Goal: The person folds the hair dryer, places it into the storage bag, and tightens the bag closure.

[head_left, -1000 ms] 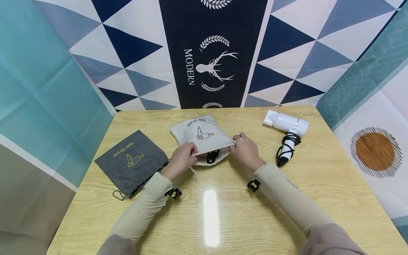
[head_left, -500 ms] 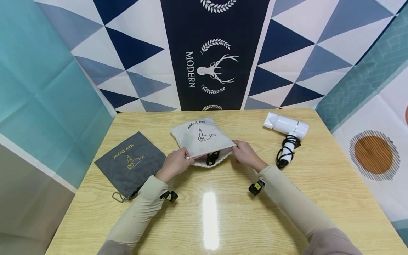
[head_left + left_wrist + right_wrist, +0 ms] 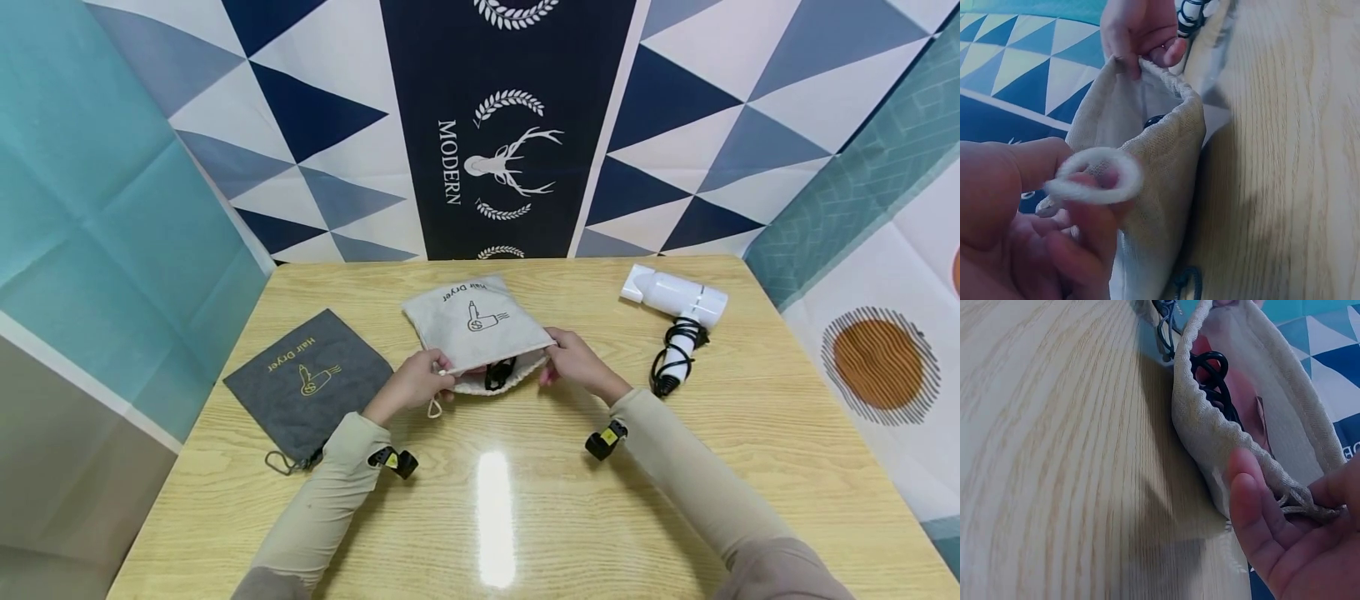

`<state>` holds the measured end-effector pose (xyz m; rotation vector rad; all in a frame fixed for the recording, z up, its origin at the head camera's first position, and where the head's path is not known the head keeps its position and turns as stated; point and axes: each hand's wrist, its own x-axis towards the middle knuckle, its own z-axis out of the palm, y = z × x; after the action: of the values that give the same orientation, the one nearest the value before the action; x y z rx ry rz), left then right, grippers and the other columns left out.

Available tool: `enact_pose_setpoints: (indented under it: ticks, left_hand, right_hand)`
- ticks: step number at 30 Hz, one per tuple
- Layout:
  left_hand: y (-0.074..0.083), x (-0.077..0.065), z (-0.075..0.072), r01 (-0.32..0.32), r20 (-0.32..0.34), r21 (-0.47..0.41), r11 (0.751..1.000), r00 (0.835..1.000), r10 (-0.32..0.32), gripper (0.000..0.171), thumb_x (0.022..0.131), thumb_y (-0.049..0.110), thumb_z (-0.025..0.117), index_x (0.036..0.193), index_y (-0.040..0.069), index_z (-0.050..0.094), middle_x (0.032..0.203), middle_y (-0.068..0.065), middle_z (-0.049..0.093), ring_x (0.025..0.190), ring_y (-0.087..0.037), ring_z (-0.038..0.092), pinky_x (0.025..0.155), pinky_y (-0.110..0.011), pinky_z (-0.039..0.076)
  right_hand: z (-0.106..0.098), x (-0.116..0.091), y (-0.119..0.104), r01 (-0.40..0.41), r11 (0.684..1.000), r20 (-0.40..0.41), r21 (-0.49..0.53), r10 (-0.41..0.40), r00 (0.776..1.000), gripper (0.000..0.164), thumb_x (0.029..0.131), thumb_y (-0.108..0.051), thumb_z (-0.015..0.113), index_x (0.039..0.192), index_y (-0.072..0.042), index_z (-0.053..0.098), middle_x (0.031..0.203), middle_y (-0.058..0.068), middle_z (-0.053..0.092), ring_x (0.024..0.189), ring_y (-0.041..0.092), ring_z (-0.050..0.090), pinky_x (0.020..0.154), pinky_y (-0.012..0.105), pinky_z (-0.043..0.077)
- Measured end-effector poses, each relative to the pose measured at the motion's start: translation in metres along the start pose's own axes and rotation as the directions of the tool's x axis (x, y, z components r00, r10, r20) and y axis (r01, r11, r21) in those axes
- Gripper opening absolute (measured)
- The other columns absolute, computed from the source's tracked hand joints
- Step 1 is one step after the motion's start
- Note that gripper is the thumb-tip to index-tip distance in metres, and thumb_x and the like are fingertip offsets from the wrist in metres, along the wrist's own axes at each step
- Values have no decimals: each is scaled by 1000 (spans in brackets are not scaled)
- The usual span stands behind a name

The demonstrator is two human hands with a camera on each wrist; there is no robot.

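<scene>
Left hand and right hand pinch the pale bag by its near corners (likely soft, limp cloth), sensible holds.

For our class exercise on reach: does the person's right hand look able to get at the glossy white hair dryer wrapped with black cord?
Probably yes: only wood-grained tabletop shows between the right hand and the white hair dryer, though the hand must likely first release the cream cloth drawstring pouch it holds.

Near the left edge of the worktop lies a grey pouch; near its far right corner, a white hair dryer.
</scene>
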<state>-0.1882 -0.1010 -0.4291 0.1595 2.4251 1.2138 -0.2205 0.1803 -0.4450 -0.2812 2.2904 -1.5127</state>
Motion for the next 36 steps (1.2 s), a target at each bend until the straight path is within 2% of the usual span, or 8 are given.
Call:
enact_pose_setpoints:
  ticks: [3, 10, 17, 23, 28, 31, 33, 36]
  left_hand:
    - [-4, 2, -1, -12, 52, -44, 999, 999, 14, 8, 95, 9, 56, 100, 2, 58, 69, -7, 66, 53, -13, 54, 47, -23, 37]
    - [-10, 1, -12, -40, 103, -25, 999, 994, 42, 17, 97, 17, 61, 102, 4, 70, 63, -7, 57, 47, -9, 39, 46, -23, 30]
    - [-15, -2, -23, -76, 133, -34, 997, 988, 80, 17, 96, 14, 61, 100, 4, 74, 64, -11, 60, 51, -11, 42, 50, -23, 33]
    - [-16, -7, -27, -93, 95, 43, 995, 992, 89, 17, 95, 16, 62, 95, 4, 74, 65, -9, 61, 53, -11, 45, 53, -24, 36]
    - [-12, -14, -36, -108, 32, 164, 980, 994, 104, 20, 96, 20, 62, 93, 4, 74, 73, -16, 67, 54, -11, 48, 53, -25, 37]
    - [-11, -17, -43, -122, 20, 198, 973, 993, 120, 24, 97, 21, 60, 89, 2, 72, 68, -14, 63, 52, -12, 43, 52, -27, 34]
    - [-13, -18, -47, -141, 53, 205, 968, 990, 133, 27, 99, 21, 57, 84, 2, 69, 63, -8, 57, 50, -13, 40, 53, -27, 34]
    - [-17, -18, -51, -192, 141, 205, 960, 976, 165, 31, 102, 21, 51, 83, -1, 63, 62, 0, 48, 51, -14, 38, 56, -29, 35]
  right_hand:
    - [-3, -1, -1, 14, 999, 3, -35, -14, 1000, 45, 100, 0, 28, 143, 11, 35, 80, 28, 63, 53, 17, 61, 58, 38, 56]
    - [-12, -2, 0, 34, 990, 27, -135, -31, 999, 37, 98, -2, 39, 131, 11, 49, 71, 17, 64, 47, 9, 50, 47, 29, 44]
    - [-24, -2, -2, 22, 954, 109, -300, 11, 994, 21, 94, -15, 62, 104, 4, 67, 68, 16, 62, 44, 9, 45, 47, 28, 41]
    - [-31, -4, -3, 34, 932, 159, -362, 25, 987, 23, 93, -14, 64, 81, 5, 69, 58, 7, 57, 44, 9, 44, 48, 25, 39]
    - [-35, -4, -5, 82, 908, 205, -411, 5, 979, 25, 94, -14, 62, 78, 4, 68, 53, -3, 52, 45, 10, 45, 51, 25, 39]
    - [-39, -4, -8, 121, 882, 237, -455, -11, 971, 23, 96, -12, 59, 82, 3, 69, 56, -2, 52, 46, 10, 44, 53, 27, 39]
    - [-41, -5, -11, 142, 869, 257, -475, -17, 966, 21, 97, -10, 57, 86, 3, 70, 59, 4, 56, 47, 10, 44, 54, 28, 40]
    - [-43, -7, -16, 176, 846, 283, -503, -31, 959, 21, 97, -11, 57, 90, 3, 71, 65, 14, 59, 50, 11, 45, 54, 28, 41]
